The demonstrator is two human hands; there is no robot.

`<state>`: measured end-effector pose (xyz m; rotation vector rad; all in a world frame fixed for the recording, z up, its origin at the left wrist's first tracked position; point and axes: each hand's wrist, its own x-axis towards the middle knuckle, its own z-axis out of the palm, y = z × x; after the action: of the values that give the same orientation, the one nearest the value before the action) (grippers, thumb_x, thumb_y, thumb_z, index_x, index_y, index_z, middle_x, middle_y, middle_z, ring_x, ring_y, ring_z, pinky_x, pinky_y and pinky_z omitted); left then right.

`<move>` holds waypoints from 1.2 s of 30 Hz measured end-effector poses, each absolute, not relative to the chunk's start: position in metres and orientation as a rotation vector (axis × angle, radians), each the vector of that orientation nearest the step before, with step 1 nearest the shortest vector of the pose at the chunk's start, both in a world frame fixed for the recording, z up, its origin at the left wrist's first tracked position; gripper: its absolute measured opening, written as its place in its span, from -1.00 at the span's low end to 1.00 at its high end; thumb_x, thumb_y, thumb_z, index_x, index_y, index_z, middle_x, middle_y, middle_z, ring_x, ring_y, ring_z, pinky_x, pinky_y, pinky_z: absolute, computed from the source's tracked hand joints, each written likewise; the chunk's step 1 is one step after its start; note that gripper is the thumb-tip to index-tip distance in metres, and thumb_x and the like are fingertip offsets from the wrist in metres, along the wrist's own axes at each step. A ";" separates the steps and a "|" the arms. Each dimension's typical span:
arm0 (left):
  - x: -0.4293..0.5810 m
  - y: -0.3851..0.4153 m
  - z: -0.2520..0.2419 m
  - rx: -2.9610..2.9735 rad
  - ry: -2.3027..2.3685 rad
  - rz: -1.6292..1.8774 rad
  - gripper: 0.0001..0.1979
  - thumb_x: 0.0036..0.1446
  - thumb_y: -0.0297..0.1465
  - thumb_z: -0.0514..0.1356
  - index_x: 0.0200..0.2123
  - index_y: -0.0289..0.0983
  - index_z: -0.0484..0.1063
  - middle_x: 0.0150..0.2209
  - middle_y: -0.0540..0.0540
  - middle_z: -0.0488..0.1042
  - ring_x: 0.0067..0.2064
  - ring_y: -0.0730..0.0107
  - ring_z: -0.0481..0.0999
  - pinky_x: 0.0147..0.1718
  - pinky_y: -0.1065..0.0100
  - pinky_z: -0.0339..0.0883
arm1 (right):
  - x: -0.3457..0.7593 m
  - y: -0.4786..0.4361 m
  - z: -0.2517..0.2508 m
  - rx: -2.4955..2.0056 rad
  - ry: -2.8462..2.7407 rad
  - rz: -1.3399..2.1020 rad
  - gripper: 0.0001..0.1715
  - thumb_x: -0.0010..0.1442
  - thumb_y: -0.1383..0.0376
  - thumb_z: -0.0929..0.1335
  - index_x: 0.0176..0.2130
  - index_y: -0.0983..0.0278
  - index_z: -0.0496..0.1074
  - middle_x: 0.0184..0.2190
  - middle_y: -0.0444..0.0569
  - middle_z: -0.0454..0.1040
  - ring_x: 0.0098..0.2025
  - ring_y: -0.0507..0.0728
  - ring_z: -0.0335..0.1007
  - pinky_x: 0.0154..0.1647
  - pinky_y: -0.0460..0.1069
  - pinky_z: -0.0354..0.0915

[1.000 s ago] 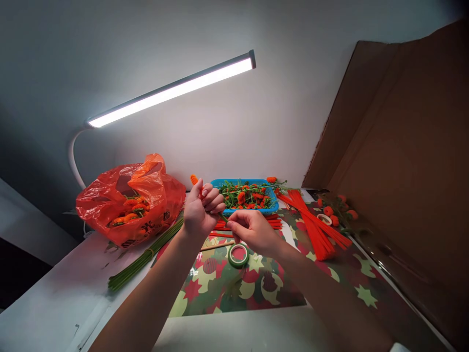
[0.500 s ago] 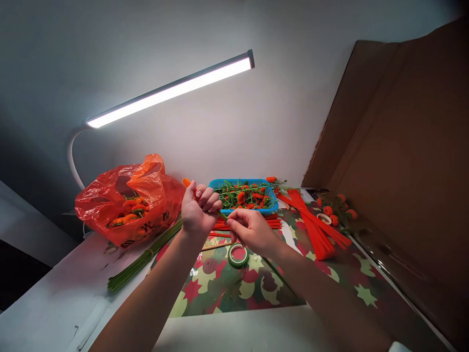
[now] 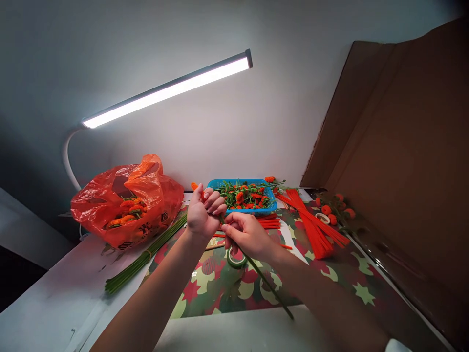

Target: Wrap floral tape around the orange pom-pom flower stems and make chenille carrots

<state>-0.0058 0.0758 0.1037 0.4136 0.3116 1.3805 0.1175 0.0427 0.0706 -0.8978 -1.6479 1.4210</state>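
My left hand [image 3: 203,213] is closed in a fist round the top of a flower stem, and a small orange bud [image 3: 194,186] pokes out above the fingers. My right hand [image 3: 245,234] is closed just below it, pinching the same long green stem [image 3: 269,283], which slants down to the right towards the table's near edge. A roll of green tape [image 3: 235,259] lies on the patterned mat [image 3: 227,286], partly hidden under my right hand.
A red plastic bag [image 3: 126,200] with orange flowers sits at the left beside a bundle of green stems [image 3: 141,259]. A blue basket [image 3: 244,196] of finished flowers stands at the back. Orange pipe cleaners [image 3: 313,225] and a white tape roll [image 3: 323,218] lie right, near a cardboard sheet [image 3: 403,146]. A lamp [image 3: 166,90] hangs overhead.
Both hands shifted slightly, and my right hand closed tighter on the stem just under my left. The long green stem now shows slanting down below my right hand.
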 end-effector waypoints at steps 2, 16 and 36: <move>-0.005 0.077 0.105 0.430 0.360 1.321 -0.54 0.34 -0.26 -0.14 -0.62 -0.27 0.10 -0.75 0.14 -0.01 -0.74 0.64 0.02 -0.76 0.56 -0.08 | 0.118 0.043 0.071 -0.886 -1.629 1.447 -0.84 0.17 0.27 0.28 -0.43 0.27 0.25 -0.68 -0.22 0.38 -0.74 -0.06 0.20 -0.74 -0.17 0.12; -0.013 0.095 0.086 1.014 0.829 1.334 -0.65 -0.16 -0.21 0.41 -0.45 -0.39 0.48 -0.49 -0.07 0.49 -0.50 0.54 0.37 -0.48 0.47 0.25 | 0.134 0.057 0.074 -0.971 -1.542 1.172 -0.81 0.14 0.21 0.30 -0.42 0.28 0.33 -0.71 -0.24 0.33 -0.74 -0.09 0.12 -0.71 -0.17 0.09; -0.007 0.090 0.095 0.842 0.740 1.438 -0.74 -0.03 -0.28 0.34 -0.50 -0.38 0.45 -0.61 -0.03 0.44 -0.59 0.59 0.37 -0.65 0.59 0.19 | 0.136 0.058 0.077 -1.006 -1.612 1.113 -0.70 0.18 0.14 0.27 -0.46 0.28 0.33 -0.71 -0.22 0.28 -0.71 -0.07 0.08 -0.67 -0.14 0.04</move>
<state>-0.0071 0.0905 0.0951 0.8425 0.7403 1.4376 0.1363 0.0583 0.0766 -1.0059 -1.6117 1.1131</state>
